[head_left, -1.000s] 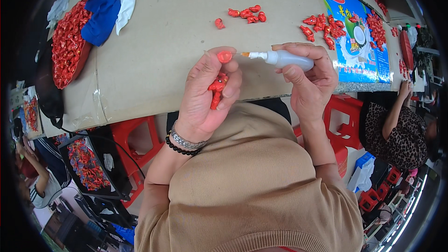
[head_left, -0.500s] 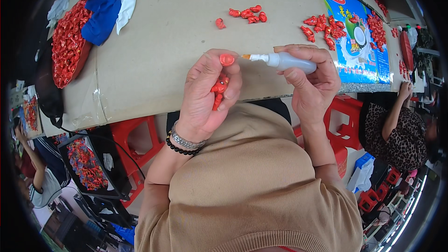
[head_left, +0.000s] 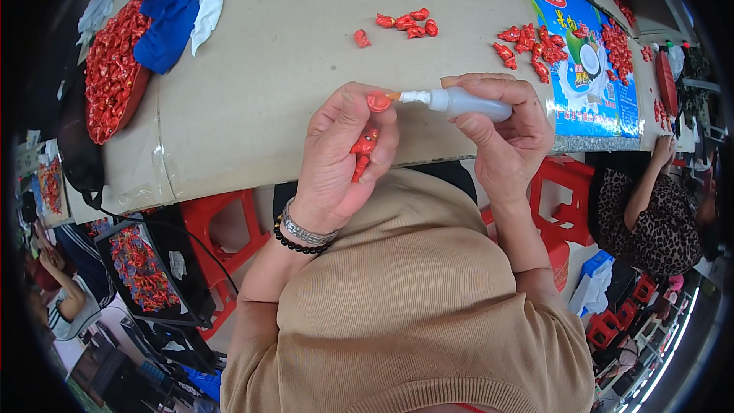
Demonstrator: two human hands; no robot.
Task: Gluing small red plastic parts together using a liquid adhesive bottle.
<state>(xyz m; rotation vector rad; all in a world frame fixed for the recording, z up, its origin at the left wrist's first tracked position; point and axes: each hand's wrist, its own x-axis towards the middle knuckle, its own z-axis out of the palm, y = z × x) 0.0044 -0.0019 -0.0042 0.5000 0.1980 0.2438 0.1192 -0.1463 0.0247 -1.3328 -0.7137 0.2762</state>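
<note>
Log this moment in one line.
left hand: rounded red piece, glossy red figure; right hand: translucent squeeze bottle; orange tip: at rounded piece

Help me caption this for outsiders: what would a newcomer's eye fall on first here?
Probably the heap of glossy red pieces at the left end of the table, beside a blue cloth. Then the centre, where the left hand holds up a small red piece, close against the tip of the pale bottle in the right hand. Off right, a bright blue printed sheet bears more red pieces.
</note>
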